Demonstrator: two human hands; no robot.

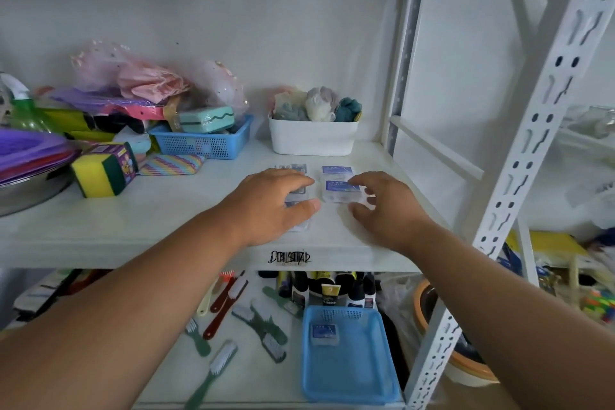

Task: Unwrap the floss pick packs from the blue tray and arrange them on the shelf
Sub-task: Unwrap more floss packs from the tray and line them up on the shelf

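Two hands work before the white bin (312,140): left hand (273,206) lies on floss packs (339,190), fingers loosely spread; right hand (386,206) fingers (361,180) curl beside them, touching.

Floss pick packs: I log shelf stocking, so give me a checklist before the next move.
1. Packs on the upper shelf: ok, set in two columns.
2. Left hand on left column: ok, covering it.
3. Right hand grip on the near right pack: cannot tell.
4. Blue tray emptied: not ok, one pack remains.
5. That pack's wrap: cannot tell.
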